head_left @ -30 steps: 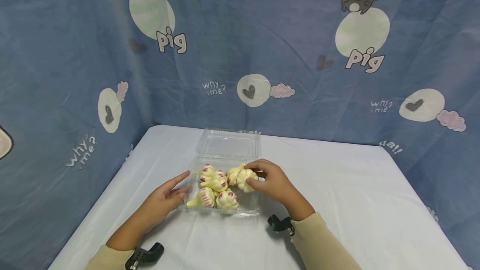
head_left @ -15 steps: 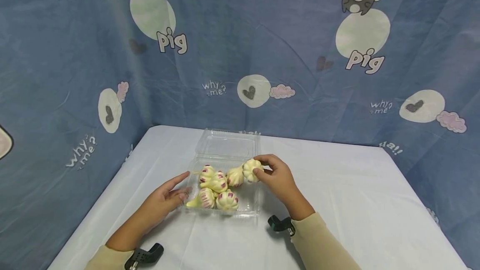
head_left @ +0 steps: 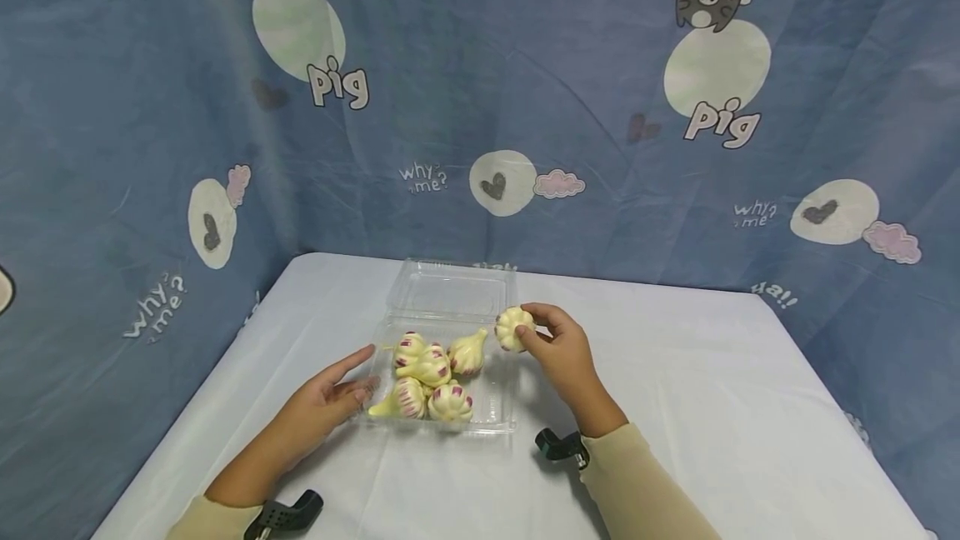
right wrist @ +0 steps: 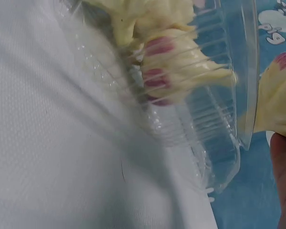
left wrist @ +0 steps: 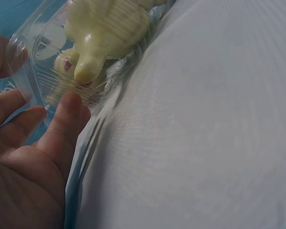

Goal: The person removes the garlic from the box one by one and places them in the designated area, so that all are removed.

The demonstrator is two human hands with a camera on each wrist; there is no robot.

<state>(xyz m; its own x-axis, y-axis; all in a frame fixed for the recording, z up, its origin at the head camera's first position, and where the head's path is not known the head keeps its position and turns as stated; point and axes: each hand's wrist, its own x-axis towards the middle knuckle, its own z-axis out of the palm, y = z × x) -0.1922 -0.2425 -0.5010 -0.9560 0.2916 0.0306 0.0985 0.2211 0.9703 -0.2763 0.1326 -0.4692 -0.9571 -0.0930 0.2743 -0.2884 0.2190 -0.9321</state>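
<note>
Head view: the right hand (head_left: pixel 561 354) pinches a garlic bulb (head_left: pixel 513 329) in the air beside the right rim of the clear clamshell (head_left: pixel 492 398); the left hand (head_left: pixel 324 397), fingers apart, touches its left side; other bulbs (head_left: pixel 451 402) lie inside.

Both arms (head_left: pixel 255 458) reach in from the bottom of the frame. I see the left hand (head_left: pixel 322 400) left of centre, index finger (head_left: pixel 352 361) extended; right of centre, the right hand (head_left: pixel 561 353) pinches, thumb (head_left: pixel 531 341) opposing bent fingers (head_left: pixel 551 316).
</note>
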